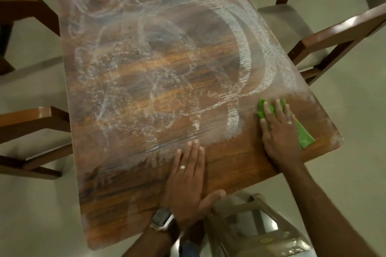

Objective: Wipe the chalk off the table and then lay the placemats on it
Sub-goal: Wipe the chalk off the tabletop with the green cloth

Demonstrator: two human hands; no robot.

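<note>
Here the long wooden surface (129,173) fills most of the view, its top covered with white chalk (244,64) in loops and broad smeared arcs, thick along the right edge and thinner toward the near end. The near right corner, around the hands, shows bare dark wood with only faint dust. Wooden chairs stand along both sides: two on the left (31,123) and one on the right (334,35), with a pale seat. Below the near edge sits a shiny tan object (250,227), too blurred to name. The left hand (188,185) lies flat on the wood near the front edge, fingers straight and together, thumb spread to the right, holding nothing; a ring sits on one finger and a watch (161,220) on the wrist. The right hand (279,131) presses down on a green cloth (305,135) near the right corner, fingers (268,110) straight and spread. The cloth lies under the palm, showing beyond the fingertips and trailing out at the little-finger side toward the table's edge.
</note>
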